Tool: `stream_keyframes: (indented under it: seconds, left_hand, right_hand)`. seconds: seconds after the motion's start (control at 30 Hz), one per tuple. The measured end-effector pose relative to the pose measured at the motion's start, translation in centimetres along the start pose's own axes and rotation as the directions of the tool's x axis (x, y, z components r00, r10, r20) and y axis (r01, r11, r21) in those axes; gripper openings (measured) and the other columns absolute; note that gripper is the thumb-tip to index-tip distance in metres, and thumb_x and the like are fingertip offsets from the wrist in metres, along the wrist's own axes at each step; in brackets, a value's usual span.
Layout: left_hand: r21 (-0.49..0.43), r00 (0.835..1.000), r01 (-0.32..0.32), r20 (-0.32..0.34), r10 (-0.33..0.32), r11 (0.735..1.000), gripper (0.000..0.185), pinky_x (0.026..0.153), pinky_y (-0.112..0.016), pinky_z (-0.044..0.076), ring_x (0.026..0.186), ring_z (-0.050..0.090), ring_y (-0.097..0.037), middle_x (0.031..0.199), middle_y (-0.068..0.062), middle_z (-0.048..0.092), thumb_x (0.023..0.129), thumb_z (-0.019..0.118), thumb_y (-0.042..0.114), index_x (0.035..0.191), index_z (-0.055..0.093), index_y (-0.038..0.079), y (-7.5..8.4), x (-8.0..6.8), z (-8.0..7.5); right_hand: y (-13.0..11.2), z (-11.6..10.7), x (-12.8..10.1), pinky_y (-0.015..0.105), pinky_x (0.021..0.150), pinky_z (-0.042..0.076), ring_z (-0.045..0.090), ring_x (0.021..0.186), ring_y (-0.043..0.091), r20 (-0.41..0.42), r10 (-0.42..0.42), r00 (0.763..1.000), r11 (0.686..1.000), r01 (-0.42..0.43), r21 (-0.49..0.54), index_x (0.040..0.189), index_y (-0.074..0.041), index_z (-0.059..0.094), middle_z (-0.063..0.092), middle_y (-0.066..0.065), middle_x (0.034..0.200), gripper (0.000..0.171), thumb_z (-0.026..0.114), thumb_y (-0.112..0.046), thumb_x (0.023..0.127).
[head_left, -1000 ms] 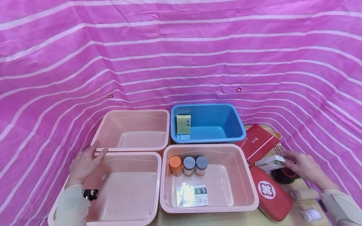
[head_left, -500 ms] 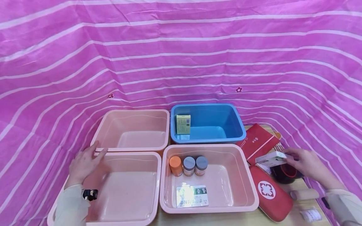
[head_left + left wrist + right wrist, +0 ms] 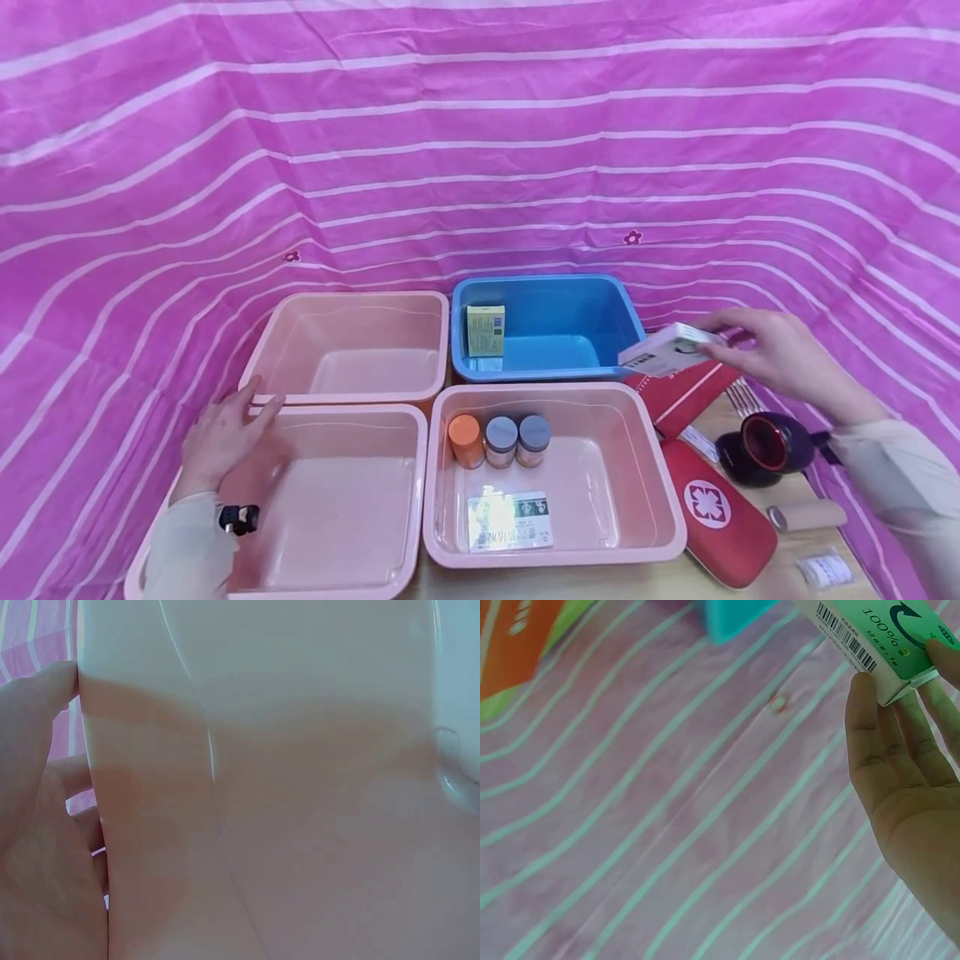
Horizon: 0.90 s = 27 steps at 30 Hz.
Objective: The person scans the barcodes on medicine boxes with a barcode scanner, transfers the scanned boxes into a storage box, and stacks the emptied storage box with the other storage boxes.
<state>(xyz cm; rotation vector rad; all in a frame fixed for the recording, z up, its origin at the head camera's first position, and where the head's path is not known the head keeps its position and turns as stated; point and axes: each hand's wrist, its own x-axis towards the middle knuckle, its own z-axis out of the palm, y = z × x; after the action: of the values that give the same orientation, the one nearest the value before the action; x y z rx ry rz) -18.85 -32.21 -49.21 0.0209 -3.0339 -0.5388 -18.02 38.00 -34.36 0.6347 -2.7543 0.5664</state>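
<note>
My right hand pinches one end of a small white and green box, held up at the right front corner of the blue bin. The right wrist view shows a barcode and "100%" printed on this carton, with fingertips at its end. My left hand rests with loosely spread fingers on the left rim of the front left pink bin. Seen from the left wrist, the thumb touches that bin's edge. A yellow-green box stands inside the blue bin.
The front right pink bin holds three capped jars and a white-green box. Another pink bin stands back left. At right lie a red folder, red case, fork, dark cup, beige roll and small packet.
My right hand has lifted the small box up and to the left, from above the dark cup to beside the blue bin. The left hand has stayed put.
</note>
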Motion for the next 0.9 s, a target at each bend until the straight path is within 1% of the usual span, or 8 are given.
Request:
stream_keyframes:
  seconds: [0.1, 0.3, 0.37, 0.47, 0.57, 0.7, 0.8, 0.9]
  left_hand:
    - [-0.003, 1.0, 0.005, 0.009, -0.005, 1.0, 0.074, 0.085, -0.078, 0.042, 0.121, 0.046, -0.069, 0.138, -0.039, 0.053, 0.104, 0.046, 0.055, 0.155, 0.039, 0.001, 0.0, -0.1, -0.1]
    - [-0.006, 1.0, 0.009, 0.006, -0.009, 1.0, 0.075, 0.086, -0.077, 0.042, 0.122, 0.046, -0.068, 0.138, -0.038, 0.054, 0.104, 0.047, 0.056, 0.155, 0.039, 0.002, -0.1, -0.1, 0.0]
    - [-0.007, 1.0, 0.008, 0.003, -0.008, 1.0, 0.075, 0.085, -0.078, 0.043, 0.122, 0.046, -0.068, 0.137, -0.038, 0.055, 0.104, 0.047, 0.056, 0.155, 0.04, 0.002, -0.1, 0.0, 0.0]
    - [-0.008, 1.0, 0.011, 0.003, -0.011, 1.0, 0.075, 0.086, -0.078, 0.042, 0.123, 0.046, -0.067, 0.138, -0.036, 0.055, 0.104, 0.047, 0.057, 0.156, 0.04, 0.003, 0.0, 0.1, 0.1]
    - [-0.01, 1.0, 0.01, 0.007, -0.01, 1.0, 0.075, 0.084, -0.076, 0.044, 0.121, 0.049, -0.066, 0.134, -0.034, 0.06, 0.104, 0.047, 0.057, 0.156, 0.04, 0.003, 0.0, 0.0, 0.1]
    - [-0.012, 1.0, 0.009, 0.002, -0.009, 1.0, 0.075, 0.082, -0.075, 0.045, 0.12, 0.051, -0.065, 0.131, -0.034, 0.062, 0.104, 0.048, 0.056, 0.155, 0.041, 0.002, -0.2, -0.2, 0.2]
    - [-0.01, 1.0, 0.009, -0.01, -0.009, 1.0, 0.075, 0.084, -0.076, 0.044, 0.122, 0.049, -0.066, 0.137, -0.035, 0.057, 0.103, 0.048, 0.056, 0.155, 0.041, 0.002, -0.3, -0.2, 0.2]
    - [-0.008, 1.0, 0.004, -0.025, -0.004, 1.0, 0.074, 0.085, -0.076, 0.044, 0.122, 0.048, -0.067, 0.14, -0.036, 0.054, 0.103, 0.048, 0.055, 0.155, 0.042, 0.002, -0.2, 0.0, 0.0]
  right_hand:
    - [-1.3, 1.4, 3.2, 0.026, 0.069, 0.06, 0.075, 0.084, 0.024, 0.069, -0.005, 0.998, 0.998, 0.001, 0.059, 0.113, -0.006, 0.076, 0.078, 0.01, 0.1, 0.029, 0.083, -0.008, 0.085]
    - [-2.7, 6.0, 9.5, 0.04, 0.078, 0.063, 0.075, 0.093, 0.028, 0.179, -0.021, 0.984, 0.984, -0.012, 0.179, 0.118, -0.006, 0.074, 0.076, 0.014, 0.109, 0.027, 0.078, -0.01, 0.091]
    - [-3.1, 7.7, 11.5, 0.045, 0.082, 0.063, 0.074, 0.096, 0.029, 0.219, -0.017, 0.975, 0.98, -0.028, 0.198, 0.119, -0.006, 0.073, 0.076, 0.015, 0.111, 0.027, 0.076, -0.01, 0.093]
    - [-3.8, 10.3, 14.4, 0.048, 0.085, 0.062, 0.074, 0.099, 0.031, 0.282, -0.021, 0.959, 0.978, -0.039, 0.206, 0.12, -0.006, 0.073, 0.075, 0.015, 0.112, 0.026, 0.074, -0.012, 0.094]
    - [-4.5, 13.1, 16.9, 0.047, 0.087, 0.062, 0.074, 0.098, 0.029, 0.336, -0.045, 0.941, 0.979, -0.026, 0.204, 0.118, -0.005, 0.073, 0.076, 0.014, 0.11, 0.023, 0.073, -0.012, 0.095]
    - [-5.3, 16.6, 19.4, 0.041, 0.08, 0.062, 0.073, 0.086, 0.022, 0.372, -0.088, 0.924, 0.984, 0.023, 0.176, 0.107, -0.006, 0.075, 0.076, 0.01, 0.099, 0.013, 0.072, -0.012, 0.096]
    - [-5.8, 18.8, 21.0, 0.037, 0.074, 0.059, 0.068, 0.078, 0.018, 0.388, -0.105, 0.915, 0.99, 0.059, 0.129, 0.1, -0.006, 0.075, 0.074, 0.007, 0.091, 0.008, 0.072, -0.012, 0.095]
    - [-6.3, 20.5, 22.2, 0.036, 0.074, 0.057, 0.064, 0.077, 0.019, 0.418, -0.108, 0.902, 0.992, 0.069, 0.107, 0.101, -0.005, 0.075, 0.073, 0.008, 0.09, 0.009, 0.071, -0.011, 0.095]
